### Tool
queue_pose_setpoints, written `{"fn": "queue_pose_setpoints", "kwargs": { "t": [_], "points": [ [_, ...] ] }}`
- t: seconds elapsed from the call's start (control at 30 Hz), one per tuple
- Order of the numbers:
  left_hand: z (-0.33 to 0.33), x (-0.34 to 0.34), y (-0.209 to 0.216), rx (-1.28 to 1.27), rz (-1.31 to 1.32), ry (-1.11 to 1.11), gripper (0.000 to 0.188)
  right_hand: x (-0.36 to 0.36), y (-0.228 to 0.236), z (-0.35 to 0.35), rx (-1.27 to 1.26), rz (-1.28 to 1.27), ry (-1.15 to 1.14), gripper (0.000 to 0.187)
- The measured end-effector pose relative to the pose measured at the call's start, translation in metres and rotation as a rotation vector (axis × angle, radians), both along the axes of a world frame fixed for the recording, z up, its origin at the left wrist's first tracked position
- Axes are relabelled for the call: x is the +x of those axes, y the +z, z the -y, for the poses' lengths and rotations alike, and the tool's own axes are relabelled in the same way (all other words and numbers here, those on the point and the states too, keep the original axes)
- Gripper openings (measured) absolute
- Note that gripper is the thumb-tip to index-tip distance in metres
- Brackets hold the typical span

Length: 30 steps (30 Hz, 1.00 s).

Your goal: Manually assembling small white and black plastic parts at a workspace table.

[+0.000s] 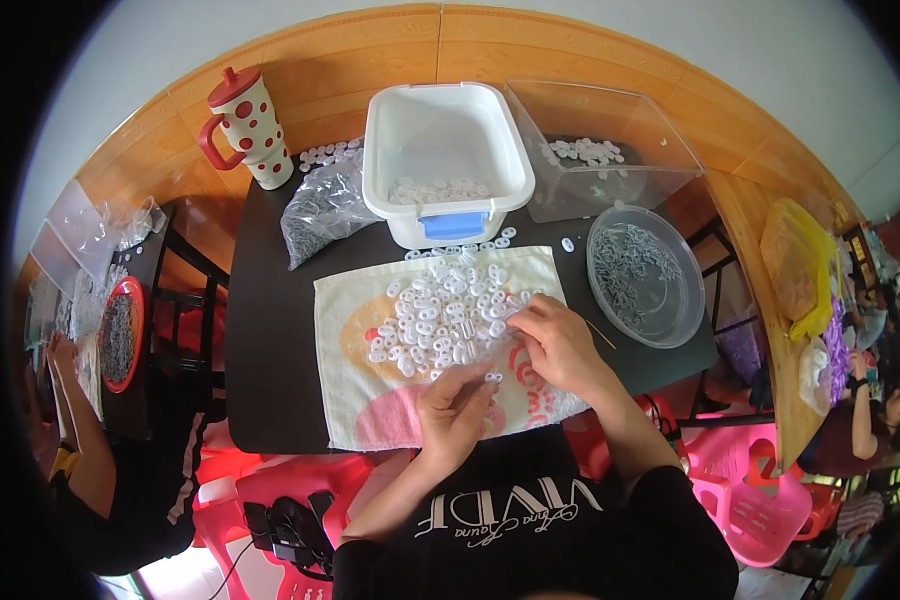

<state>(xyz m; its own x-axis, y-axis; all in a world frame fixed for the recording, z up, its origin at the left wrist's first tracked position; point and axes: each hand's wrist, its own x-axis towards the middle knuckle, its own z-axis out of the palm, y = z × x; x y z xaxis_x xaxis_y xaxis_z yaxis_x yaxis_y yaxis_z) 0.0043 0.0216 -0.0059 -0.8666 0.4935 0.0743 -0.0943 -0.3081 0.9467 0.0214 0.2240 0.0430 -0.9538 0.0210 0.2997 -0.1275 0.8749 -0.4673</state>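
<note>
The person works over a cream cloth towel with orange and pink patches (335, 315), spread on a dark, smooth counter (275, 330). In the middle of the towel lies a loose heap of small white oval plastic pieces with two holes (435, 320). The left hand (453, 415) is above the towel's near edge, its thumb and fingers drawn close together with one white oval piece (494, 378) at their tips. The right hand (562, 345) is over the towel's right side, its fingers curled in at the heap's edge; whether they grip a piece cannot be told.

Just beyond the towel stands a white rectangular plastic tub with a blue latch (450, 125), more white pieces in its bottom. Beyond the towel's far left corner is a clear plastic bag of small grey parts (322, 215). Right of the towel sits a round clear plastic container (675, 315) holding grey screw-like parts (625, 285).
</note>
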Motion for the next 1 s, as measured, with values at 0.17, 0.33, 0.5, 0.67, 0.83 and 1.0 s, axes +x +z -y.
{"fn": "queue_pose_setpoints", "kwargs": {
  "t": [0.17, 0.33, 0.5, 0.67, 0.83, 1.0],
  "points": [
    [0.0, 0.001, 0.0, 0.004, 0.005, 0.002, 0.028, 0.001, -0.003, -0.006, 0.02, 0.011, 0.007, 0.023],
    [0.002, 0.001, 0.0, 0.02, 0.019, -0.008, 0.027, 0.011, -0.002, -0.01, 0.005, 0.021, 0.027, 0.024],
    [0.001, 0.0, 0.001, 0.014, 0.008, -0.005, 0.027, 0.005, 0.012, -0.003, 0.147, 0.004, 0.085, 0.026],
    [0.0, 0.0, 0.001, -0.001, -0.02, 0.005, 0.026, 0.003, 0.014, -0.001, 0.273, 0.112, 0.093, 0.023],
    [0.0, 0.0, 0.0, 0.003, -0.028, 0.007, 0.025, 0.014, 0.01, -0.003, 0.212, 0.036, 0.031, 0.016],
    [0.0, 0.0, 0.001, 0.042, -0.022, 0.005, 0.024, 0.033, -0.007, -0.013, -0.175, -0.022, -0.071, 0.016]
  ]
}}
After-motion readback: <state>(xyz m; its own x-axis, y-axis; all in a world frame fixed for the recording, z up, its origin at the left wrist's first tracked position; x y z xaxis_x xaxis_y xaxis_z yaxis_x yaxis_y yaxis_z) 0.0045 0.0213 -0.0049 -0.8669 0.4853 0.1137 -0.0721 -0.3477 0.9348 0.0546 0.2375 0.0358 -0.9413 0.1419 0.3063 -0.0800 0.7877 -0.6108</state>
